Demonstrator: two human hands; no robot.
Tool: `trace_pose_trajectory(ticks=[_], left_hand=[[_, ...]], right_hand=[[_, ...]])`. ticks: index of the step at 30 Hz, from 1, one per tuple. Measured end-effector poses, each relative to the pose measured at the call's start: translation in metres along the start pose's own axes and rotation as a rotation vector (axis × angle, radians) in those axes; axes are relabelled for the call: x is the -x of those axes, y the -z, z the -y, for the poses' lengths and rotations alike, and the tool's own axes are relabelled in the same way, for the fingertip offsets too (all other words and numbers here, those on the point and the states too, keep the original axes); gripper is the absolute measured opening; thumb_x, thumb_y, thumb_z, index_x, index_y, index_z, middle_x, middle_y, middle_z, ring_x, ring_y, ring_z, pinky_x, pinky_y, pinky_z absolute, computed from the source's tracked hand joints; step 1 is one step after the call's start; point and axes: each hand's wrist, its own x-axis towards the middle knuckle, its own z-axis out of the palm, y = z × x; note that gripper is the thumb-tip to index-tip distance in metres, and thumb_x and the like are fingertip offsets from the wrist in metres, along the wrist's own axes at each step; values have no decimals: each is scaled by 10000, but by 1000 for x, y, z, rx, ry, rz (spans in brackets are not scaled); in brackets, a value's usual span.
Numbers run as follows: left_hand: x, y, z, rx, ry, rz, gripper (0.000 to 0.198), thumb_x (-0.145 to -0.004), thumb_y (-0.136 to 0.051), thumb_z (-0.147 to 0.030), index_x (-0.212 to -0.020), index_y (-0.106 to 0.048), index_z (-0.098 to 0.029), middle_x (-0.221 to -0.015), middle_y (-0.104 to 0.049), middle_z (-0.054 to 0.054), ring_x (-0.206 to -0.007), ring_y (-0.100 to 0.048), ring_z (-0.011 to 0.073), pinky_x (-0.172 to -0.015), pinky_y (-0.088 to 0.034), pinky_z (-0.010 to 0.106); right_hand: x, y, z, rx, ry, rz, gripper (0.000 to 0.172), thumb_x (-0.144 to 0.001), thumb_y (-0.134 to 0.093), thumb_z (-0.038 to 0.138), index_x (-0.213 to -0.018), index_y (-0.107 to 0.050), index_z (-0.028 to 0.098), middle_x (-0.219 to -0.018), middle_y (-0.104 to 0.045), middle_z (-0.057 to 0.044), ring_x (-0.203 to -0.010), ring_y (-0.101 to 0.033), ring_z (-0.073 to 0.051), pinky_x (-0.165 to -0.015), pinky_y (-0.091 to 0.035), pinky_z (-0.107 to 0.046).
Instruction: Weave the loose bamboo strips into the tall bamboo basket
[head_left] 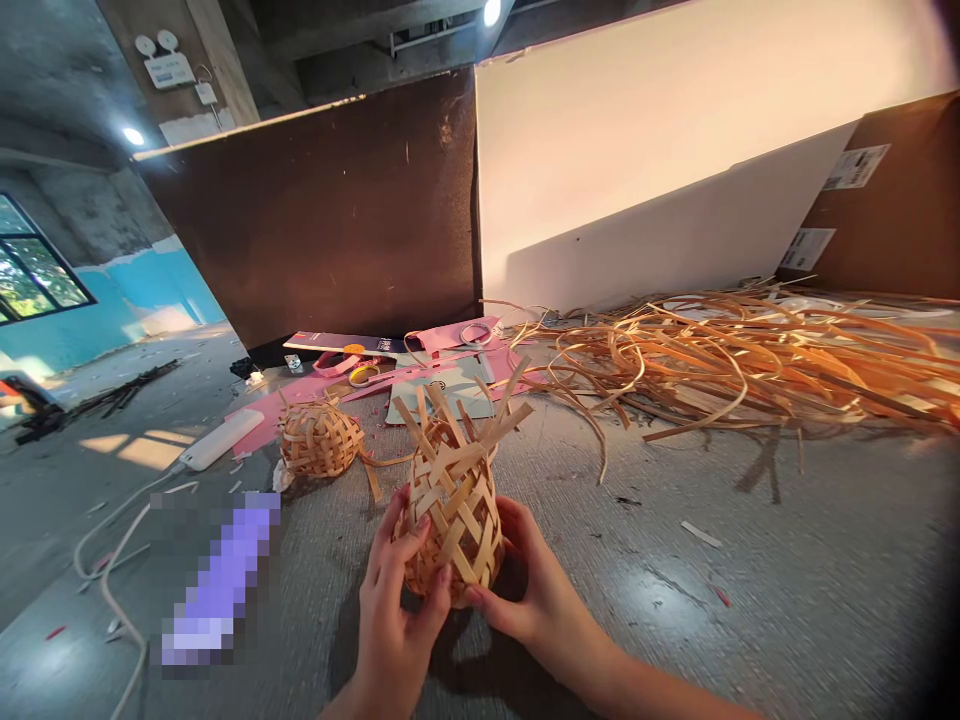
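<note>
A woven bamboo basket (454, 500) stands in front of me on the grey surface, its loose strip ends sticking up and out at the top. My left hand (397, 590) grips its left side, with the thumb low on the front and fingers along the weave. On the right side my right hand (532, 600) holds it too, thumb at the lower front and fingers around behind, partly hidden. Just beyond, to the left, sits a second, rounder woven basket (319, 438), untouched by either hand.
A heap of long bamboo strips (697, 350) spreads at the back right. Pink sheets (292, 405), tape rolls (365, 375) and a white power strip (223, 440) with a cable lie back left. Dark (322, 210) and white (637, 170) panels stand behind; a pixelated purple item (225, 580) lies left.
</note>
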Motion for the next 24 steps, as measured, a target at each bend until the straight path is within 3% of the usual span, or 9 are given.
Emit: trace_pose_trajectory(ticks=[6, 18, 24], left_hand=[[0, 0, -2, 47, 91, -8, 441, -883, -581, -282, -1299, -437, -291, -1421, -435, 131, -1336, -420, 302, -1028, -434, 538], [3, -1, -2, 27, 60, 17, 363, -926, -515, -187, -1257, -516, -338, -1437, -443, 83, -1350, -420, 260, -1036, -440, 475], [0, 2, -5, 100, 123, -10, 336, -916, -531, -241, -1244, -506, -312, -1394, -473, 90, -1319, -437, 269, -1028, -430, 461]], right_hand=[[-1, 0, -1, -12, -9, -12, 698, -833, -799, 662, -1230, -427, 225, -1233, -505, -136, -1113, -528, -318, -943, -482, -456], [-1, 1, -1, 36, -19, -15, 689, -841, -781, 677, -1216, -428, 219, -1203, -524, -142, -1077, -559, -322, -926, -509, -445], [1, 2, -2, 20, -30, -15, 704, -839, -785, 677, -1238, -420, 225, -1239, -503, -137, -1113, -530, -314, -947, -490, -443]])
